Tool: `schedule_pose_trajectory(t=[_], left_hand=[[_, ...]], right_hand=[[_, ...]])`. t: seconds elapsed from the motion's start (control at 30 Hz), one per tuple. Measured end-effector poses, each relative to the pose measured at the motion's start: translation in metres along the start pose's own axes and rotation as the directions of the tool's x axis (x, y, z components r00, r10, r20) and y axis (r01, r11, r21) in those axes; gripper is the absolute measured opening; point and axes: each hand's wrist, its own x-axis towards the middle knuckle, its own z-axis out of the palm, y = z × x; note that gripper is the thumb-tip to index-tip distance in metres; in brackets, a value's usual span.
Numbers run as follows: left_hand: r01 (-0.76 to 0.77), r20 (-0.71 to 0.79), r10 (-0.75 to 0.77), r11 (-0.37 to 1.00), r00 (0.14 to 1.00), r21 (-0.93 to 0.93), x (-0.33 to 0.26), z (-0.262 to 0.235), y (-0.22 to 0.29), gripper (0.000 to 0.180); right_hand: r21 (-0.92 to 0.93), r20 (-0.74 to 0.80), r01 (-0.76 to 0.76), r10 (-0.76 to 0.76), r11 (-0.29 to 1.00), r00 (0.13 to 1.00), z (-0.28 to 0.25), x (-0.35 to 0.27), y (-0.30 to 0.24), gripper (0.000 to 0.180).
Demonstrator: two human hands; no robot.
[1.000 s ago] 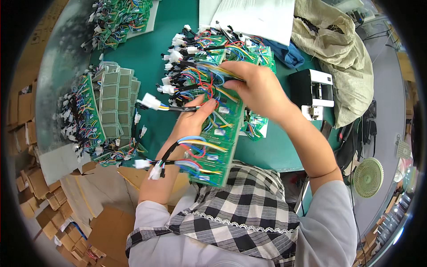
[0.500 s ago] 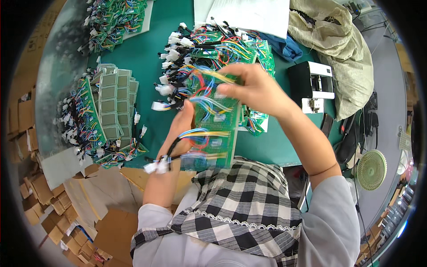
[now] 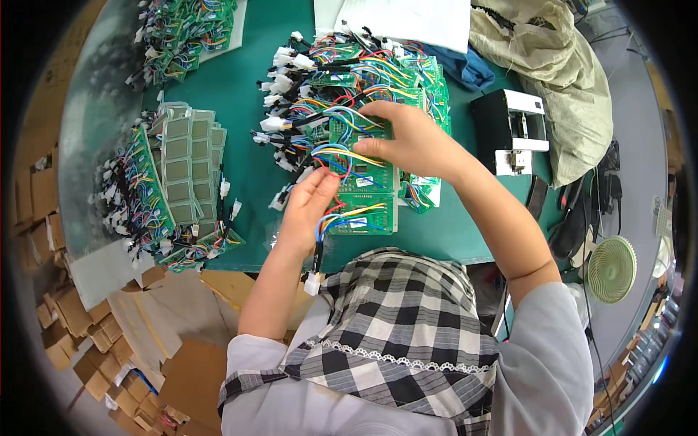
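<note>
A green circuit board panel (image 3: 374, 187) lies in front of me at the near side of the board pile, with bundles of coloured wires along it. My right hand (image 3: 407, 142) grips its upper part, thumb on the face and fingers bent over the far end. At the panel's left edge, my left hand (image 3: 311, 207) pinches the coloured wires (image 3: 337, 168) between thumb and fingers. One wire bundle hangs off the near end, tipped with a white connector (image 3: 312, 283). Beyond the hands, the pile of wired circuit boards (image 3: 396, 73) has white connectors facing left.
To the left stand stacked display modules (image 3: 189, 156) and more wired boards (image 3: 149, 192). Another board pile (image 3: 193, 36) is at the far left. On the right are a black-and-white device (image 3: 509, 131), a woven sack (image 3: 567, 94) and a green fan (image 3: 611, 269). Blue cloth (image 3: 469, 70) lies behind.
The panel has come down flatter and slightly away from me. My left hand has moved from beneath its left side to the wires there; the right hand keeps its grip.
</note>
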Motion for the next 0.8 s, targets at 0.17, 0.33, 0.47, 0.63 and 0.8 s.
schedule_pose_trajectory(t=[0.17,0.33,0.47,0.63,0.8], left_hand=[[0.101,0.07,-0.129,0.945,0.989,0.312,-0.003,0.0,-0.019,0.038],[0.193,-0.048,-0.187,0.963,0.981,0.188,-0.004,0.001,-0.018,0.036],[0.105,-0.02,-0.106,0.915,0.994,0.39,-0.009,0.002,-0.015,0.037],[-0.078,-0.023,0.095,0.92,0.995,0.385,0.008,0.003,-0.01,0.041],[0.193,-0.01,-0.196,0.96,0.981,0.203,0.012,-0.003,-0.021,0.037]], right_hand=[[0.121,-0.056,-0.036,0.043,0.992,0.998,-0.003,-0.012,-0.011,0.047],[-0.25,-0.328,0.08,-0.162,0.965,0.931,-0.001,0.001,0.021,0.043],[-0.575,-0.454,0.023,-0.343,0.818,0.822,-0.003,-0.004,0.018,0.046],[0.244,0.114,-0.141,0.116,0.96,0.987,0.009,-0.025,0.003,0.034],[-0.165,-0.196,0.022,-0.055,0.986,0.979,0.02,-0.032,0.0,0.031]])
